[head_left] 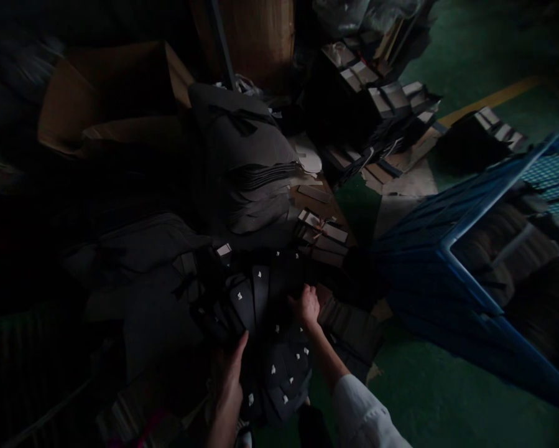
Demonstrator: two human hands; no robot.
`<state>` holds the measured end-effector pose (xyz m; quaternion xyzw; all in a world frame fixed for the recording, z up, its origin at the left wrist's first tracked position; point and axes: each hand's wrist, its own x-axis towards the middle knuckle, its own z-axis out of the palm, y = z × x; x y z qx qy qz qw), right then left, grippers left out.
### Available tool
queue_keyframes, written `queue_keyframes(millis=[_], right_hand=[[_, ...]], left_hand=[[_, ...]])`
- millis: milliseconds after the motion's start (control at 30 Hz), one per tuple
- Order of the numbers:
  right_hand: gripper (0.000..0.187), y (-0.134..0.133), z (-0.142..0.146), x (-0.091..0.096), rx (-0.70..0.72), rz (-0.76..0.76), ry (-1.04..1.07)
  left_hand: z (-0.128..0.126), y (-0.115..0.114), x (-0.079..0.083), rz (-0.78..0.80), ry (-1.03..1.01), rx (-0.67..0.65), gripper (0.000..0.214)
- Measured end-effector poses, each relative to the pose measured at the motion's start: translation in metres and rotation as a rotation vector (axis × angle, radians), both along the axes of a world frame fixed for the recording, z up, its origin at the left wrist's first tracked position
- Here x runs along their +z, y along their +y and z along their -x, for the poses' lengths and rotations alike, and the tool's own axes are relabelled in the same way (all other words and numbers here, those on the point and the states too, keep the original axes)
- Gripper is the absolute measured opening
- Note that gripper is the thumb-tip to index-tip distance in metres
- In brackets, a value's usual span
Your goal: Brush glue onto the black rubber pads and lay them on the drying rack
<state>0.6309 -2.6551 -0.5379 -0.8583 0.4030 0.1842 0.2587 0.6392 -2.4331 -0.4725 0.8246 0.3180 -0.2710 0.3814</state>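
Dark fabric pieces (255, 305) with small white tags lie in a bundle before me, and more tagged dark pieces (279, 373) sit nearer my body. At the left side of the bundle is my left hand (232, 367), its thumb stretched out along the edge; deep shadow hides most of its other fingers. My right hand (308, 305) has curled fingers closed on the right edge of the dark fabric pieces. Just beyond them is a tied stack of pale-edged pieces (323, 233).
A tall pile of grey fabric pieces (251, 149) stands ahead, with an open cardboard box (69, 106) to its left. On the right, a blue plastic crate (428, 267) holds dark bundles. More tied bundles (382, 106) lie on the green floor (466, 56). The scene is dim.
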Motion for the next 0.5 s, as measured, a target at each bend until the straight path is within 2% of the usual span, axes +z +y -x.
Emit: queue_keyframes(millis=[100, 167, 267, 333, 400, 500], right_hand=[[0.057, 0.014, 0.008, 0.002, 0.000, -0.070, 0.022], [0.055, 0.023, 0.012, 0.006, 0.016, -0.082, -0.005], [0.053, 0.029, 0.016, 0.012, -0.033, -0.071, -0.017], [0.053, 0.030, 0.017, 0.015, -0.037, -0.056, -0.026], [0.051, 0.032, 0.017, 0.018, 0.019, -0.036, -0.052], [0.047, 0.040, 0.020, 0.023, 0.088, -0.012, -0.094]], left_hand=[[-0.006, -0.007, 0.002, 0.015, 0.032, -0.027, 0.050], [-0.007, -0.013, 0.003, 0.015, -0.001, -0.097, 0.040], [-0.004, -0.026, 0.003, 0.058, -0.078, -0.152, 0.035], [0.000, -0.035, 0.001, 0.167, -0.108, -0.129, 0.037], [0.004, -0.042, -0.005, 0.294, -0.104, -0.078, 0.041], [0.010, -0.045, -0.016, 0.382, -0.037, -0.002, 0.045]])
